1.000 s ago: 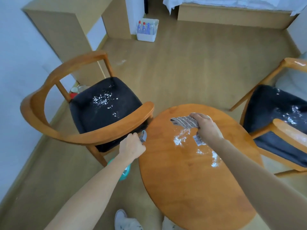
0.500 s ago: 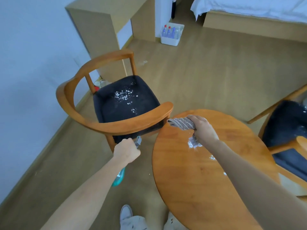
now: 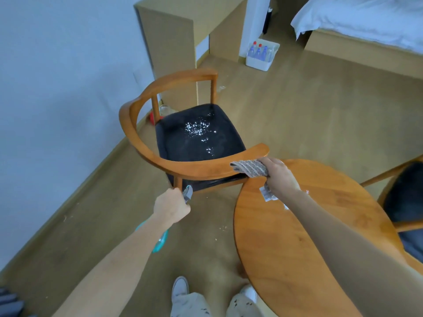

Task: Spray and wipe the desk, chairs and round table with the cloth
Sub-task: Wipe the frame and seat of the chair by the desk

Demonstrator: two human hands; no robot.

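While right hand (image 3: 278, 177) grips cloth (image 3: 250, 167), chair (image 3: 183, 165) glistens

Soft, even daylight fills the room, cool and slightly bluish on the pale wall (image 3: 57, 92). Shadows are faint and diffuse; a dim patch lies on the wood-plank floor (image 3: 297, 106) under the round glossy wooden table (image 3: 286, 259). A broad, muted sheen sits on that tabletop, and white wet droplets glint sharply on the black padded seat of the curved wooden armchair (image 3: 196, 133). Wide-angle distortion bends the tall light-wood desk (image 3: 174, 42) and stretches both forearms toward the lower corners. Detail is a little soft throughout, softer at the edges.
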